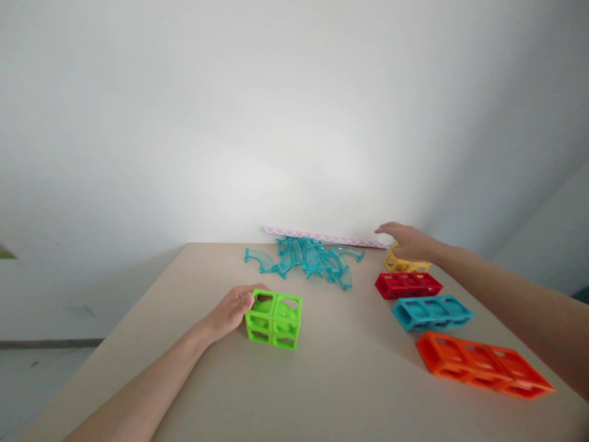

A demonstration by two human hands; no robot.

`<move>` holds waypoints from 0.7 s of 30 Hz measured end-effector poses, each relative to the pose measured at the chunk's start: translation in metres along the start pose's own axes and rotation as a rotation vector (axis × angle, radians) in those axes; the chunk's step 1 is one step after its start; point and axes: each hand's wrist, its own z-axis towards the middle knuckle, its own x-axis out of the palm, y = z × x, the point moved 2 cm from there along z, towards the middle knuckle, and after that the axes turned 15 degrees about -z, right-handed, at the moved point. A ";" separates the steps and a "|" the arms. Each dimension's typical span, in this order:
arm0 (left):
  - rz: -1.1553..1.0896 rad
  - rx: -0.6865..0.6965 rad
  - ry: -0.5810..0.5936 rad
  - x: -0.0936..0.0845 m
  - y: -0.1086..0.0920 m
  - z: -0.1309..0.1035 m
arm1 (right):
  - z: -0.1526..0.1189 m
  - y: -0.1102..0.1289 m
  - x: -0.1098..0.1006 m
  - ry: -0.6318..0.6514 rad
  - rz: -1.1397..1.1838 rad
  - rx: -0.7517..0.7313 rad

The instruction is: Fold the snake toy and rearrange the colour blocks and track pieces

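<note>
Against a white wall stands a beige surface. Near its far edge lies a heap of teal pieces. Along the right, nearest first: orange frame, blue frame, red frame. Around the middle, the left hand grasps a green frame by its side. Beyond the red, the right hand partly covers a yellow frame; whether it grips, I cannot tell.

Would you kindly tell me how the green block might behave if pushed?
The green block is probably light for its size, given its openwork sides. Its boxy, flat-faced shape suggests it would slide rather than roll.
</note>
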 end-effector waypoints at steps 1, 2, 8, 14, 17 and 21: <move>0.031 -0.005 0.018 0.002 0.000 0.000 | 0.003 0.019 -0.004 0.033 0.016 -0.048; 0.053 -0.010 0.038 0.005 0.000 0.000 | 0.003 0.042 -0.008 0.091 0.048 -0.133; 0.050 0.012 0.095 0.008 0.001 0.000 | -0.039 0.196 -0.013 0.228 0.185 -0.649; -0.021 -0.009 0.011 0.000 0.009 0.001 | -0.016 0.175 -0.028 0.278 -0.012 -0.541; -0.073 -0.034 -0.052 -0.004 0.014 0.002 | 0.014 0.102 -0.040 0.214 -0.074 -0.307; -0.089 -0.058 -0.078 -0.006 0.018 0.004 | 0.037 0.009 -0.025 0.298 -0.181 -0.145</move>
